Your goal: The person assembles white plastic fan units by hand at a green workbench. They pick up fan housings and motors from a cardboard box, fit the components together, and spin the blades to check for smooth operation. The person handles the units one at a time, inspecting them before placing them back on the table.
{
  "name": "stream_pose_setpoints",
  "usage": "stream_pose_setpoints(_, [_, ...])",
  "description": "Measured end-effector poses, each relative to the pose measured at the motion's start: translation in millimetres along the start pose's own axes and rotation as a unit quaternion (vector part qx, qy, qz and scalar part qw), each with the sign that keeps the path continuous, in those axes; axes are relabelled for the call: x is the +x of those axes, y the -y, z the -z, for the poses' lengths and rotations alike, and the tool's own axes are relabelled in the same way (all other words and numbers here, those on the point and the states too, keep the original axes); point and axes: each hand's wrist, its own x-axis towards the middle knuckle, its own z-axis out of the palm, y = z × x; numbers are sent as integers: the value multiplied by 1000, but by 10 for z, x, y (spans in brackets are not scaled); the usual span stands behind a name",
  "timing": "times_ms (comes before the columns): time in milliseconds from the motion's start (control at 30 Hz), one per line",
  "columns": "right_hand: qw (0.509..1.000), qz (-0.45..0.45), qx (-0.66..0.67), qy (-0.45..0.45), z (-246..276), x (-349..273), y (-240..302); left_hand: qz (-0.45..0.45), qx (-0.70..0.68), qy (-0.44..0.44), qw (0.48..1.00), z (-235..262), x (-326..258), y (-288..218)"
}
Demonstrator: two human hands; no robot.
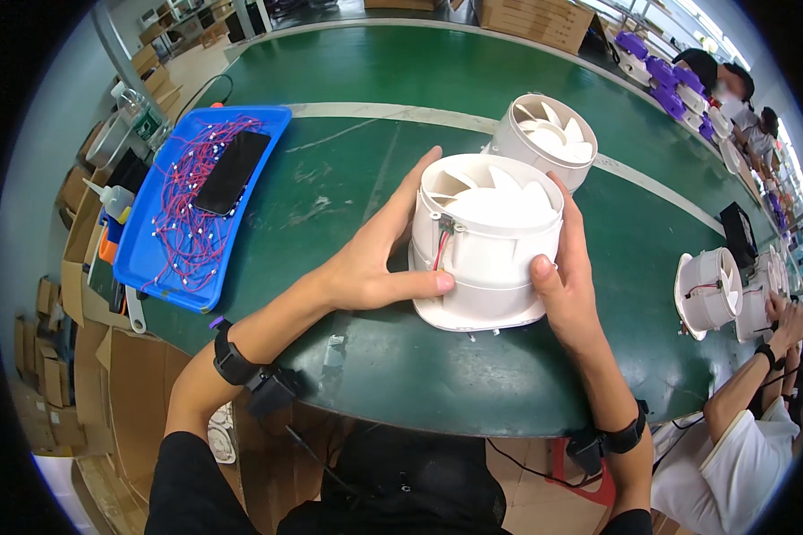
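- Left: blue plastic tray [136, 250] of tangled red-and-purple wires [183, 241] sits well apart from the work; best kept there, so no strand snags.
- Centre: round white plastic fan housing [500, 259] appears to rest flange-down on the green tabletop [401, 374], between both hands.
- Left hand [375, 259] grasps its left wall, thumb at the lower end of the thin red wire [440, 250]. Advisable: press on plastic, not wire.
- Right hand [569, 276] grasps the opposite wall, thumb on the front. Even pressure should steady it; fingertips should stay outside the blades.
- Hidden, left: a black flat phone [232, 172] covers some wires.
- Hidden, centre: the housing's far wall and some fingers; wire ending near the thumb unclear. A second white fan housing [517, 143] behind is partly blocked.
- Right: co-worker's hand [787, 321] small, partly lost toward the dark rim.
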Motion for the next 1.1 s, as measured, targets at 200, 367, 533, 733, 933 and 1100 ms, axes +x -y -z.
stream_pose_setpoints(200, [1000,0,13,0,2,5,-16,-18,-64,8,998,19,11,15])
stream_pose_setpoints(367, [1000,3,5,0,2,0,9,13,12,-20,1000,-56,12,4])
stream_pose_setpoints(533, [1000,3,4,-5,-33,-13,29,4,31,-5,1000,-22,0,-8])
stream_pose_setpoints(733, [1000,-4,1,-5,-2,-7,28,-8,25,7,1000,-9,5,16])
stream_pose_setpoints(933, [1000,-3,-8,-8,-8,-2,34,30,3,-16,999,-16,11,-14])
stream_pose_setpoints(1100, [1000,3,-22,-2,2,-11,34,17,115,-13,993,-65,-11,-35])
